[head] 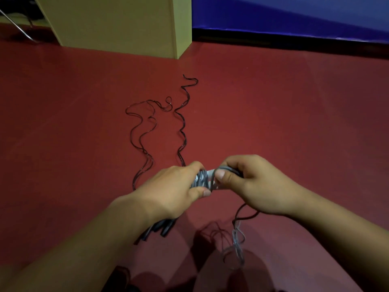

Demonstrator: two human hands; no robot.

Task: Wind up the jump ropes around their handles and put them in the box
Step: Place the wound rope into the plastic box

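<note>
Both hands wind a jump rope above the red floor.
Loose black ropes trail beyond the hands; left hand grips the wrapped grey handles, right hand pinches the cord beside them.

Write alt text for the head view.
Two hands hold a grey jump rope bundle above a red floor: the left hand grips the wound handles, the right hand pinches the cord. Loose black ropes snake toward a yellow-green box.
</note>
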